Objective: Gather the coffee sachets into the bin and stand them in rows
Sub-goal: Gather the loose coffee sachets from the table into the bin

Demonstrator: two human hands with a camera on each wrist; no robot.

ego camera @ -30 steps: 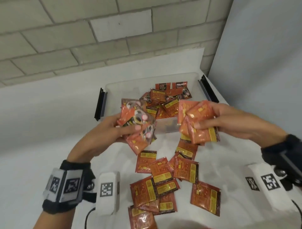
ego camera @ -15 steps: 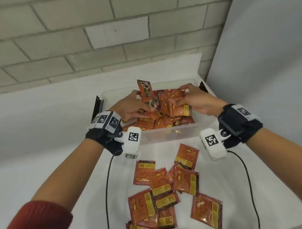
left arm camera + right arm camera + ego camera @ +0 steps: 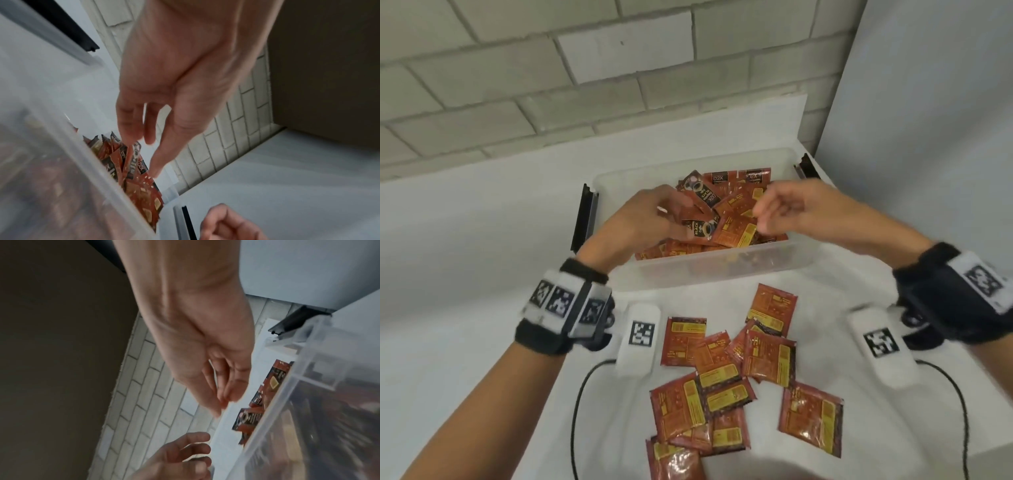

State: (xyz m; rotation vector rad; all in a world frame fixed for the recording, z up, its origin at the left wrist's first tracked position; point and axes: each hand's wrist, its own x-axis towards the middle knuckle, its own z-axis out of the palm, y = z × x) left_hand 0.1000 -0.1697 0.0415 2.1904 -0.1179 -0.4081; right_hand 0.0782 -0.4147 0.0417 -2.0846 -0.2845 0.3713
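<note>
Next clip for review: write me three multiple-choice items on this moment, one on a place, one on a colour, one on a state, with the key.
1. Where do the loose sachets outside the bin lie?
A. on the white table in front of the bin
B. behind the bin by the wall
C. on the floor

2. What colour are the latches at the bin's ends?
A. red
B. black
C. yellow

3. What is the right hand doing?
A. gripping a stack of sachets
B. pressing on the table
C. hovering empty over the bin

Key:
1 A: they are scattered on the table, nearer the person than the bin.
2 B: both end clips are black.
3 C: its fingers are loosely curled and hold nothing.
</note>
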